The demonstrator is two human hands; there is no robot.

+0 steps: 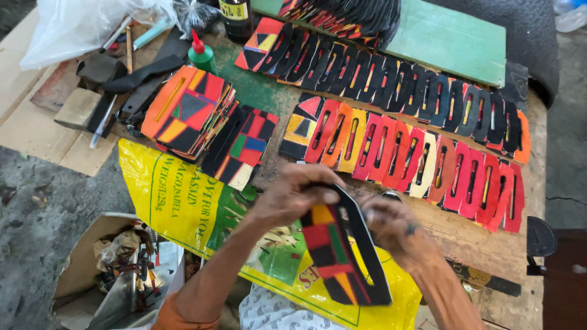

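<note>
We see both hands gripping one flat patchwork piece of red, yellow, green and black rubber with a long slot (342, 250), held tilted above the yellow printed sack (177, 201) at the near edge of the wooden desk (465, 235). Our left hand (293, 195) has its grip closed on the piece's upper end; our right hand (391, 226) has its grip closed on the black edge. Beyond the held piece lie two overlapping rows of similar slotted pieces, the nearer row mostly red (428, 165), the farther row mostly black (397, 79); the overlap blocks an exact count. Left of these sit two stacks (189, 113), and one green glue bottle with a red cap (200, 55).
</note>
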